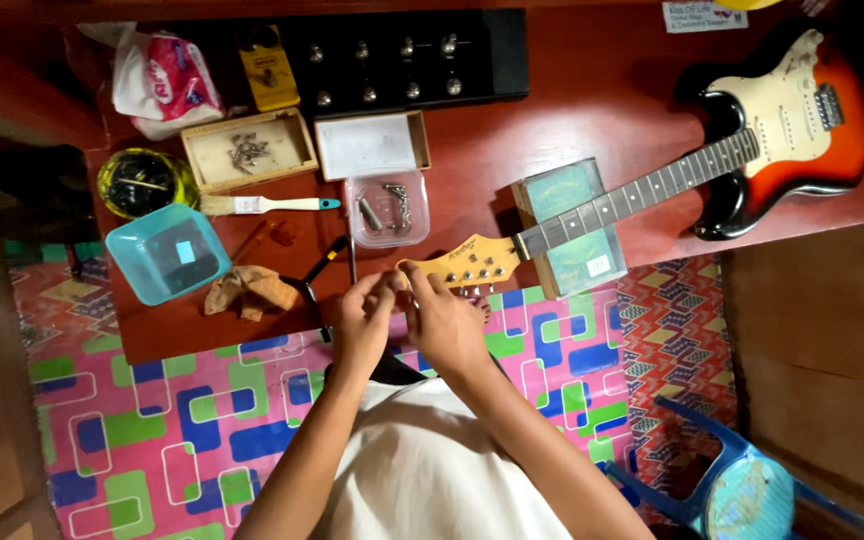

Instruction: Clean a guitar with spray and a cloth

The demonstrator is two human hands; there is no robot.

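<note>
Red-brown tabletop carries an electric guitar lying flat, body at the right edge, neck propped on a green-topped box and headstock reaching the front edge. A person seated there has both hands at the headstock: the left hand pinches something small between fingertips just off the headstock's tip, too small to name, while the right hand curls its fingers around the headstock's lower edge by the tuning pegs. No strings can be made out along the neck, and loose metal parts sit in a clear plastic tub just behind the hands, with more screws in a wooden tray at the back left. Judging by this, the hardware work at the headstock looks partway through, with parts yet to be fitted. A paintbrush, a teal container and a crumpled rag lie toward the left edge.
</note>
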